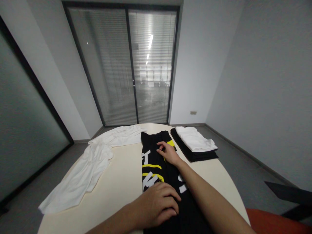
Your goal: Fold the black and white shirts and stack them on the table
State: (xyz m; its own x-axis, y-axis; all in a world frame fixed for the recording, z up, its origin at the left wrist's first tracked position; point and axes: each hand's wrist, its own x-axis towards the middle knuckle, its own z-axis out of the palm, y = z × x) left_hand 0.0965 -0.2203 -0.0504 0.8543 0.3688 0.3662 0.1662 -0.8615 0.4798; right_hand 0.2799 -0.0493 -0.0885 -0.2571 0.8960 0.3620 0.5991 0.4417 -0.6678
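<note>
Right hand (170, 154), fingers narrowly parted, empty, and left hand (158, 203), loosely curled, grip unclear, over a black shirt (157, 161) laid lengthwise, presumably for easy reach.

A room with pale grey walls (265, 81) and a darker grey floor (226, 139), edged by a grey skirting (245, 159). At the far side stands a tall glazed partition (129, 39) in a dark frame, lined with horizontal blinds (109, 91); bright white strips of light (150, 41) show in its right half. Right of it, a small plate (193, 112) sits low on the wall. A dark-framed, greenish frosted panel (21, 123) fills the left. A cream table (117, 175) with a curved far edge spans the near centre, and something red (275, 221) shows near right
</note>
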